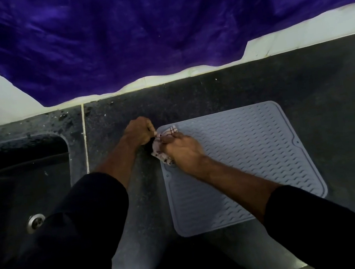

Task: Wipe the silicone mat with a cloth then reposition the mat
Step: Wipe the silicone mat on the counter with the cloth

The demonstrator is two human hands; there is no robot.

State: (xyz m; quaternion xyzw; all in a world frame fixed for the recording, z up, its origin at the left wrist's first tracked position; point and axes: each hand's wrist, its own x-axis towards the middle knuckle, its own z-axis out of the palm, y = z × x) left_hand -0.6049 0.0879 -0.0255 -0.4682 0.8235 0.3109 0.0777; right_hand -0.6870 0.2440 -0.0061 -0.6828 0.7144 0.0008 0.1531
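Setting: dark speckled countertop (223,93) seen from above, pale wall strip behind it, a pale seam line (85,136) crossing the stone left of centre.

Silicone mat: grey silicone mat (252,154) with a wavy ribbed surface and raised rim, lying flat on the countertop right of centre, slightly skewed to the counter's front edge, rounded corners showing at far right and near left.

Cloth: small checked cloth (163,154), white with dark lines, bunched at the mat's far-left corner, partly on the mat and partly overhanging its left edge.

Right hand: right hand (183,149) on top of the cloth, fingers curled round it, gripping it against the mat near the left edge; forearm stretched diagonally across the mat's lower half, dark sleeve (316,218) pushed up to the elbow.

Left hand: left hand (139,130) just beside the mat's far-left corner, fingers curled, fingertips at the corner edge and close to the cloth; whether pinching the mat rim or the cloth, cannot tell.

Sink: dark sink (22,187) set into the counter at far left, metal drain (35,222) visible in its basin, well apart from the mat.

Backdrop: purple fabric (137,32) draped down across the wall, its lower hem hanging just above the counter's back edge.
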